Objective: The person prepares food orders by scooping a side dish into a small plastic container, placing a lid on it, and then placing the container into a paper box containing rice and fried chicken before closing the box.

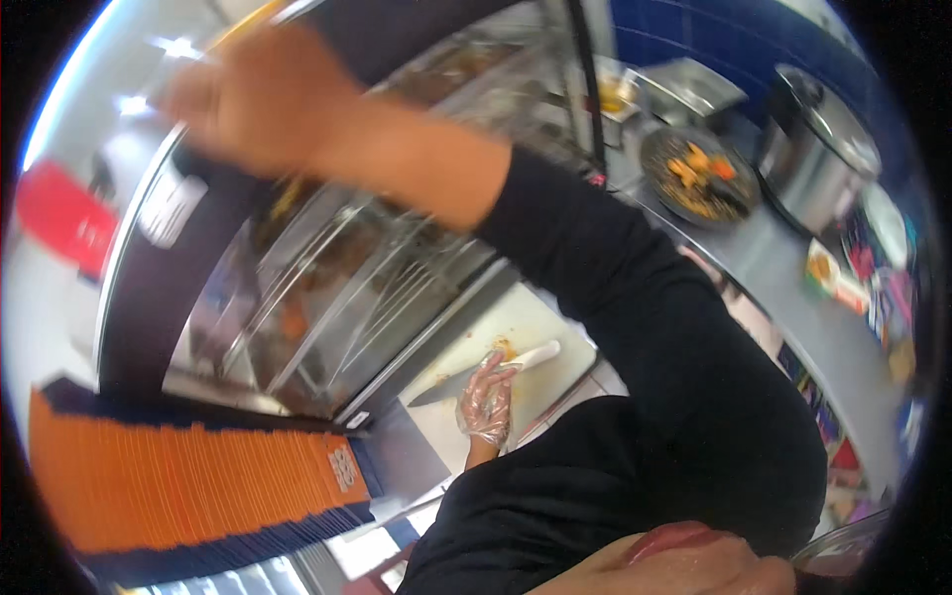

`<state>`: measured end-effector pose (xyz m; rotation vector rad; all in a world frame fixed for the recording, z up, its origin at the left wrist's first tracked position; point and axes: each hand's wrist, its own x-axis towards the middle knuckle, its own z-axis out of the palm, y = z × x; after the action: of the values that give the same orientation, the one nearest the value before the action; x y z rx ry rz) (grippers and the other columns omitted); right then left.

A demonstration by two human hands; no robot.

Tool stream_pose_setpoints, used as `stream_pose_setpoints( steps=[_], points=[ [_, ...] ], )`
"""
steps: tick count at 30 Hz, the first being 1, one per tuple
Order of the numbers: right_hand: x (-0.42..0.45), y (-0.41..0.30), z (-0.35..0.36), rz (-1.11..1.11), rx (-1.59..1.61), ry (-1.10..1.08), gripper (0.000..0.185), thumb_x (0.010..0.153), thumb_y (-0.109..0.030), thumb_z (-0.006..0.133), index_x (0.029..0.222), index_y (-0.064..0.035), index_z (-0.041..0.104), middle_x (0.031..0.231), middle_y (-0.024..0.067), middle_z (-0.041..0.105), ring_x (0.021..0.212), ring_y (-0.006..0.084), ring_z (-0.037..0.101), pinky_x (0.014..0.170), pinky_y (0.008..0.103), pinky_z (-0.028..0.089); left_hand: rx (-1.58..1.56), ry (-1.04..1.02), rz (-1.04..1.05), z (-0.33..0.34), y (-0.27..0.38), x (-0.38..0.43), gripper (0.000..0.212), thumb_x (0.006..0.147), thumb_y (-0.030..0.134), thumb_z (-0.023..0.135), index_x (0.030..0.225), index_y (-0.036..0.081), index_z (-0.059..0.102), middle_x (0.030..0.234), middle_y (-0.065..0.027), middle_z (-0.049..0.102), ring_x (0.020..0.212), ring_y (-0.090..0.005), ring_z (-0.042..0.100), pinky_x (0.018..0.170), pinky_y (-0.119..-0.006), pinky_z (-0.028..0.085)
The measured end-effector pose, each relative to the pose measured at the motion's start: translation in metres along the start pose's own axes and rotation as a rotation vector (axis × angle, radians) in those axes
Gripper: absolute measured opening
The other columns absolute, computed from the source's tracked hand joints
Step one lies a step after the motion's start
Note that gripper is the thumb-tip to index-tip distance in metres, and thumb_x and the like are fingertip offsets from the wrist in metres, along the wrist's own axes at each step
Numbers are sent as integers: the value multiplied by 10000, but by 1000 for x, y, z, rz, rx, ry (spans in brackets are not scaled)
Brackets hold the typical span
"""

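My left hand [487, 405], in a clear plastic glove, is over a white cutting board [550, 316], palm side partly showing and fingers loosely bent. A knife with a white handle [541, 355] lies on the board; its blade runs partly behind the fingers, and I see no grip on it. Orange food scraps [504, 346] are by the fingertips. My right hand [253, 100], bare and strongly blurred, is raised at the upper left, in front of the dark frame of a glass food display cabinet [134, 297]. Whether it holds anything does not show.
Wire racks [394, 290] stand inside the cabinet. A stack of orange and dark blue cartons [193, 476] is at the lower left. On the metal counter [788, 275] at right are a dark pan with food [699, 175], a large steel pot [818, 160] and a steel tray [692, 85].
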<state>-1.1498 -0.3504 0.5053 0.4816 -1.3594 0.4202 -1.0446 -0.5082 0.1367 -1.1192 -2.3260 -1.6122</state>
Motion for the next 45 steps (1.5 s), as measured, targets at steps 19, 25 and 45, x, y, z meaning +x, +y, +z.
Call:
stream_pose_setpoints(
  steps=[19,25,45],
  points=[
    [-369,27,-562,1172,-490,137,163,801,6,532,953,-26,581,873,56,551,771,142,535,715,265,423,-212,-384,45,323,94,70,133,829,21,606,906,107,672,1107,-89,646,1085,-263,589,924,-374,461],
    [-401,3,-788,1571,-1021,1053,395,911,-349,526,1167,-48,522,701,23,437,500,120,412,419,242,371,-260,-454,102,393,148,92,223,784,-25,588,919,127,679,1085,-101,640,1055,-251,597,889,-354,478],
    [-426,47,-828,1584,-1116,581,444,928,-347,546,1023,83,601,875,160,636,684,205,576,584,338,490,434,176,349,313,177,174,170,789,78,680,939,156,657,1039,-73,662,1009,-244,618,883,-358,471]
  ],
)
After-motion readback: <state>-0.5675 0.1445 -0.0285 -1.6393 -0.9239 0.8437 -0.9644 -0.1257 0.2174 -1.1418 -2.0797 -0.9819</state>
